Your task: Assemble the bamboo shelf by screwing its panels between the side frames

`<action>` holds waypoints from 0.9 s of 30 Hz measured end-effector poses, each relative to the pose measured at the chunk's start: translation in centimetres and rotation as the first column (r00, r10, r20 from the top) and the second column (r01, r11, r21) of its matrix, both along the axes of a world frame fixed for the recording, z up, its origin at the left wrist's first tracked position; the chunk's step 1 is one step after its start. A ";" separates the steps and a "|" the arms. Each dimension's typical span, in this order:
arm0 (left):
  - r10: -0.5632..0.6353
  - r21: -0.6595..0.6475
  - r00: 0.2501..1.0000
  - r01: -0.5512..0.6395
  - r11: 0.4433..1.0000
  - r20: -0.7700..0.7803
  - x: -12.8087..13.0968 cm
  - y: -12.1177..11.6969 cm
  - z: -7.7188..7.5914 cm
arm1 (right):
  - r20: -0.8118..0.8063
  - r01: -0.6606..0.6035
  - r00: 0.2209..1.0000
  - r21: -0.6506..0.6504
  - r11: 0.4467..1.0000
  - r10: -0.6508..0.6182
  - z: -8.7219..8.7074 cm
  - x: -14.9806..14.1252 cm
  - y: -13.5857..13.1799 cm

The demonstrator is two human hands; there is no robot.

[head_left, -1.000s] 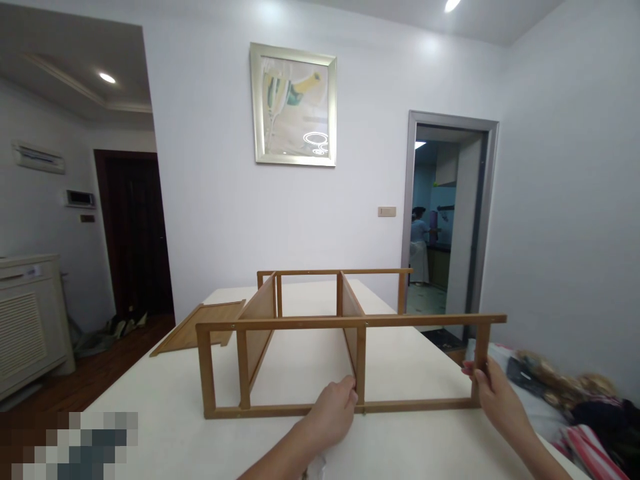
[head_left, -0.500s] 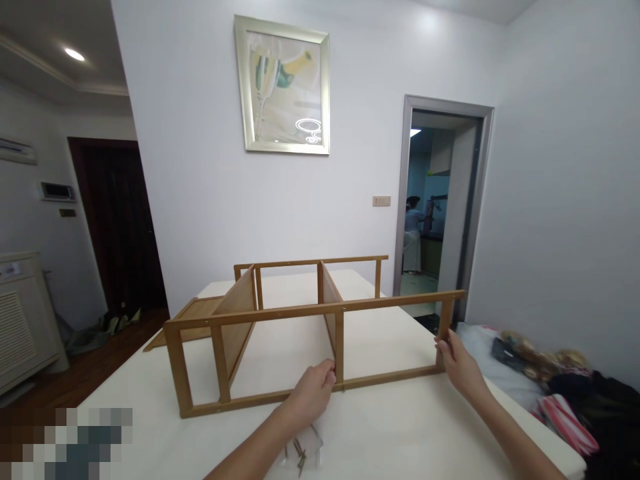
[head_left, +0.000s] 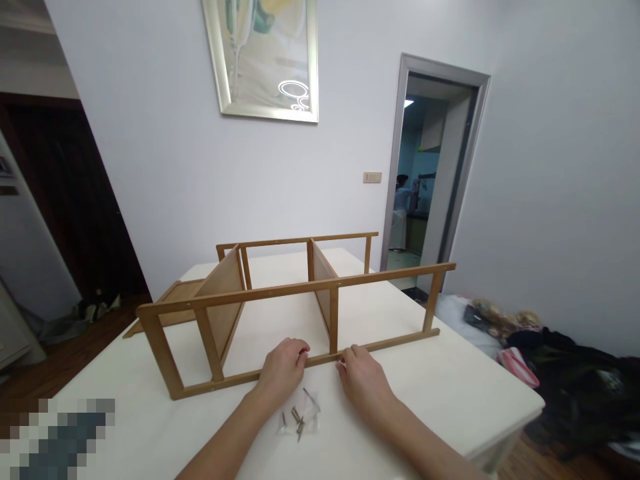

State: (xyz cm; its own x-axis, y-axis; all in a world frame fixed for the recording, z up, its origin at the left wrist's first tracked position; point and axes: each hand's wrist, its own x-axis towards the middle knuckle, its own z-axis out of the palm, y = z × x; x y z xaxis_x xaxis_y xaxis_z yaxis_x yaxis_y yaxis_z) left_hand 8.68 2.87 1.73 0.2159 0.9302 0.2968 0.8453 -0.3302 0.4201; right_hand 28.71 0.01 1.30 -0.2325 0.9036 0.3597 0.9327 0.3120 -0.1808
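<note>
A wooden shelf frame [head_left: 280, 291] lies on its side on the white table, with two panels fixed upright between its side rails. My left hand [head_left: 283, 370] is at the lower near rail, left of the middle post, its fingers curled inward. On the other side of that post's foot, my right hand [head_left: 367, 383] has bent fingertips at or against the same rail. Whatever either hand may hold between its fingertips is hidden. Just in front of the hands, a clear plastic bag [head_left: 313, 421] with several screws [head_left: 299, 421] lies on the table.
A flat wooden panel [head_left: 175, 293] lies at the table's [head_left: 430, 413] left side. Clothes and soft things [head_left: 565, 373] are heaped to the right. Behind are a framed picture [head_left: 267, 113] and a doorway, where a person [head_left: 400, 207] stands in the room beyond.
My right hand has let go of the frame's right end post and moved left to the middle post's foot. My left hand has shifted left along the rail. The camera view has tilted downward.
</note>
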 end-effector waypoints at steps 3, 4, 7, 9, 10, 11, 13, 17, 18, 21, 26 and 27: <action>-0.043 0.009 0.997 0.044 0.999 -0.057 0.0 -0.1 -0.1 | 0.085 0.046 0.996 -0.070 0.996 -0.040 -0.1 -0.8 0.8; -0.057 0.016 0.996 0.058 0.998 -0.072 0.0 -0.1 -0.1 | 0.099 0.060 0.994 -0.073 0.995 -0.053 -0.3 -0.9 0.9; -0.084 0.030 0.992 0.087 0.996 -0.095 0.2 -0.3 0.0 | 0.114 0.093 0.990 -0.041 0.995 -0.088 -1.0 -1.3 1.1; -0.084 0.033 0.991 0.088 0.996 -0.103 0.3 -0.4 0.0 | 0.118 0.109 0.987 -0.015 0.994 -0.107 -1.4 -1.4 1.1; -0.080 0.034 0.991 0.084 0.996 -0.106 0.3 -0.4 0.0 | 0.120 0.115 0.986 -0.006 0.993 -0.114 -1.5 -1.4 1.1; -0.076 0.036 0.991 0.080 0.996 -0.109 0.4 -0.4 0.0 | 0.124 0.120 0.985 0.003 0.993 -0.120 -1.6 -1.5 1.2; -0.071 0.041 0.991 0.076 0.996 -0.115 0.5 -0.4 0.0 | 0.138 0.118 0.983 0.027 0.993 -0.121 -1.7 -1.5 1.2; -0.078 0.047 0.989 0.084 0.995 -0.124 0.6 -0.5 0.0 | 0.152 0.078 0.984 0.113 0.991 -0.095 -2.4 -1.4 1.2; -0.078 0.047 0.989 0.085 0.995 -0.126 0.6 -0.5 0.0 | 0.145 0.068 0.985 0.137 0.988 -0.088 -2.6 -1.3 1.3; -0.073 0.041 0.989 0.079 0.996 -0.131 0.7 -0.6 0.2 | 0.075 0.073 0.993 0.196 0.978 -0.090 -2.8 -0.9 1.5; -0.081 0.066 0.988 0.091 0.994 -0.132 0.6 -0.5 -0.1 | -0.194 0.040 0.979 0.455 0.890 0.055 0.9 -0.5 2.4; -0.080 0.076 0.988 0.091 0.993 -0.130 0.6 -0.5 -0.2 | -0.251 0.041 0.962 0.516 0.855 0.105 2.2 -0.7 2.6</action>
State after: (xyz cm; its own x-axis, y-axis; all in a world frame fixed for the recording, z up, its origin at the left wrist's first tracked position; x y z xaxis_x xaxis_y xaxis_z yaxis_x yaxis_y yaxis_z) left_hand 9.29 2.39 1.52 0.3342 0.8805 0.3363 0.8570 -0.4324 0.2804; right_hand 28.05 2.64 3.54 -0.0903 0.5661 0.8193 0.8617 0.4569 -0.2208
